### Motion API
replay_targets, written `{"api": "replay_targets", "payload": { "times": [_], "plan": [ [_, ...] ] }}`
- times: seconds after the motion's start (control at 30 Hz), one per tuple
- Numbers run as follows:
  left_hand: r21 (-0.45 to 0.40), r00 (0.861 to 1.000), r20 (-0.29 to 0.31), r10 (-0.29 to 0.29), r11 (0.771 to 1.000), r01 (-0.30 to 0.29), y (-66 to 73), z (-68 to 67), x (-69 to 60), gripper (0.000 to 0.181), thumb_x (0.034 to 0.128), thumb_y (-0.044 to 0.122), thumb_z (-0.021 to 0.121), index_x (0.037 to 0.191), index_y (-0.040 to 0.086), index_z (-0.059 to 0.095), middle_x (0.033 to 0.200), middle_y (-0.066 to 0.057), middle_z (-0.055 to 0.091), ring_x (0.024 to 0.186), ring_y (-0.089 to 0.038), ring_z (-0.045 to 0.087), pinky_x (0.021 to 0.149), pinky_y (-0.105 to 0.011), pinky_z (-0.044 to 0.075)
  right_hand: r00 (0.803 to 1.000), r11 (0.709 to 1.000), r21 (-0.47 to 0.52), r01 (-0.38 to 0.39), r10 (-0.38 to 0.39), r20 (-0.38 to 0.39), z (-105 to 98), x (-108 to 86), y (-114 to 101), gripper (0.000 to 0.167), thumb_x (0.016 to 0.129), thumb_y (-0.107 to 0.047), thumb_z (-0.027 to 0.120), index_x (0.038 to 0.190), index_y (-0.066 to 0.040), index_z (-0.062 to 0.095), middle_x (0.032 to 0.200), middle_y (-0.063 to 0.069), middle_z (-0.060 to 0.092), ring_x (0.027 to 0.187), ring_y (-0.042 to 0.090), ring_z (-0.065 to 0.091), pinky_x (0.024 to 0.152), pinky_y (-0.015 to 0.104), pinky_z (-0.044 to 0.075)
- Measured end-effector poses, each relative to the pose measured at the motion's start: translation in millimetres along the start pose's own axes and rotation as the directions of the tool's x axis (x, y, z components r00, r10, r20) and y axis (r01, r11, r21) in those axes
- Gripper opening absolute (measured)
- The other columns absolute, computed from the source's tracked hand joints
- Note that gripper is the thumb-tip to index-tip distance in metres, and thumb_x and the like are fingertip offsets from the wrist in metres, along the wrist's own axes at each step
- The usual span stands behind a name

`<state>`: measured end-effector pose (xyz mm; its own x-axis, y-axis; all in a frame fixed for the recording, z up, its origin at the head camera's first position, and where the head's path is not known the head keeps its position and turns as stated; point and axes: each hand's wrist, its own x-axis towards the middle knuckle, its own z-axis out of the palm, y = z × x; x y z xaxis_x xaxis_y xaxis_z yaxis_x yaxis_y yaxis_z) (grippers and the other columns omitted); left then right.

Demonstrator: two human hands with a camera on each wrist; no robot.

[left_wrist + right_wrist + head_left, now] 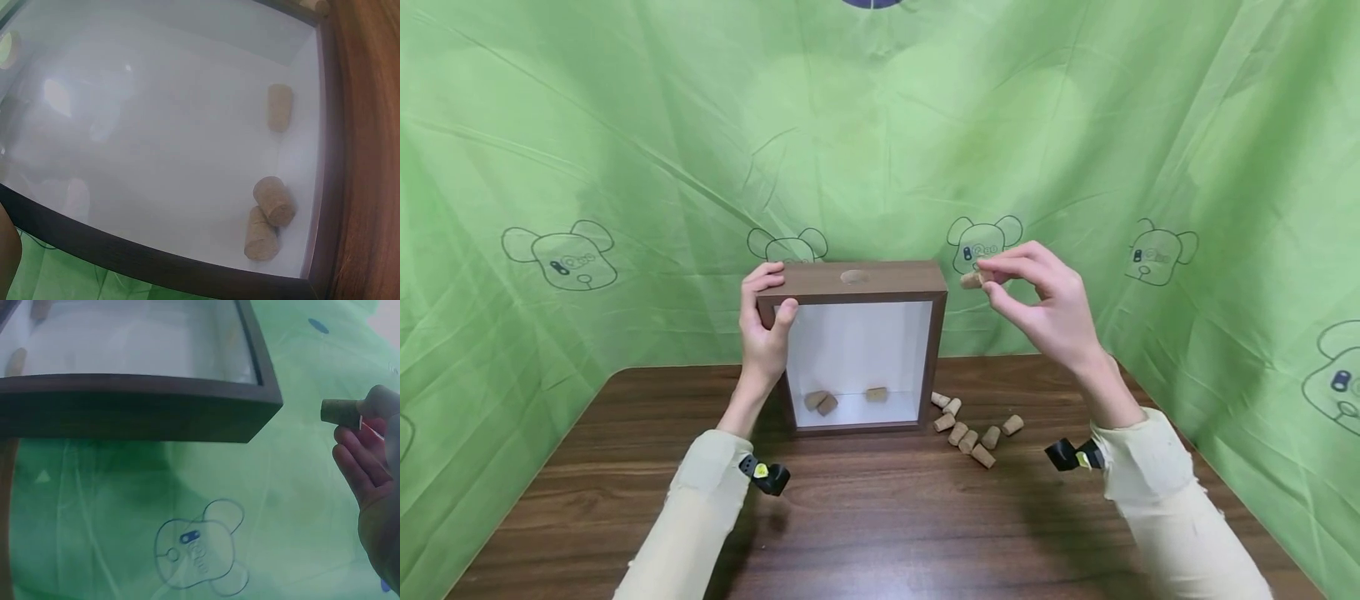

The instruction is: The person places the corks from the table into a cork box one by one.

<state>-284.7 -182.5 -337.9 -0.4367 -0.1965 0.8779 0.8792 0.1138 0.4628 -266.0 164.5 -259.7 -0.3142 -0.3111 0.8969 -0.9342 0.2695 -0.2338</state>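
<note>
A brown shadow box frame with a clear front and a round hole in its top stands upright on the table. Inside, three corks lie along the bottom. My left hand grips the frame's upper left corner, thumb on the front and fingers over the top. To the right of the frame, about level with its top, my right hand pinches a cork between thumb and fingertips. That cork is apart from the frame.
Several loose corks lie on the wooden table beside the frame's lower right corner. Green curtains with bear-head drawings hang behind the table and on both sides.
</note>
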Motion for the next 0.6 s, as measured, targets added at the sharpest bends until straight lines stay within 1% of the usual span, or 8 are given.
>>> {"api": "replay_targets", "payload": {
  "times": [0.17, 0.33, 0.47, 0.6],
  "plan": [
    [-0.003, 1.0, 0.001, -0.003, 1.0, 0.003, -0.5, -1.1, 0.1, 0.048, 0.087, 0.018, 0.062, 0.114, -0.018, 0.047, 0.133, -0.036, 0.047, 0.132, -0.035, 0.044, 0.109, -0.032, 0.035, 0.998, 0.998, -0.018, 0.058, -0.058, 0.003, 8, 17.0, -4, 0.03, 0.079, 0.011, 0.07, 0.107, 0.001, 0.074, 0.098, 0.013, 0.07, 0.089, 0.009, 0.063, 0.082, 0.021, 0.052],
    [-0.007, 1.0, 0.0, -0.005, 1.0, 0.005, -1.1, -0.9, 0.4, 0.047, 0.0869, 0.017, 0.062, 0.114, -0.018, 0.047, 0.133, -0.036, 0.047, 0.132, -0.033, 0.044, 0.109, -0.031, 0.036, 0.993, 0.994, -0.006, 0.11, -0.109, 0.047, 18, 31.6, -8, 0.027, 0.082, 0.007, 0.07, 0.108, 0.002, 0.074, 0.098, 0.011, 0.071, 0.088, 0.012, 0.064, 0.082, 0.023, 0.052],
    [-0.015, 1.0, 0.005, -0.016, 1.0, 0.016, -0.6, 0.2, -0.9, 0.047, 0.0874, 0.017, 0.061, 0.115, -0.018, 0.047, 0.134, -0.035, 0.046, 0.133, -0.032, 0.044, 0.11, -0.03, 0.036, 0.991, 0.993, 0.032, 0.113, -0.115, 0.072, 25, 37.5, -8, 0.027, 0.082, 0.008, 0.069, 0.108, 0.003, 0.073, 0.099, 0.011, 0.071, 0.087, 0.013, 0.066, 0.083, 0.024, 0.053],
    [-0.014, 1.0, 0.008, -0.021, 1.0, 0.021, 0.2, 0.8, -2.8, 0.047, 0.0872, 0.016, 0.061, 0.115, -0.018, 0.047, 0.134, -0.035, 0.047, 0.134, -0.033, 0.043, 0.11, -0.031, 0.036, 0.99, 0.993, 0.04, 0.109, -0.112, 0.088, 30, 40.3, -6, 0.025, 0.083, 0.007, 0.068, 0.108, 0.003, 0.073, 0.099, 0.012, 0.071, 0.087, 0.016, 0.067, 0.082, 0.025, 0.054]
  ]
}}
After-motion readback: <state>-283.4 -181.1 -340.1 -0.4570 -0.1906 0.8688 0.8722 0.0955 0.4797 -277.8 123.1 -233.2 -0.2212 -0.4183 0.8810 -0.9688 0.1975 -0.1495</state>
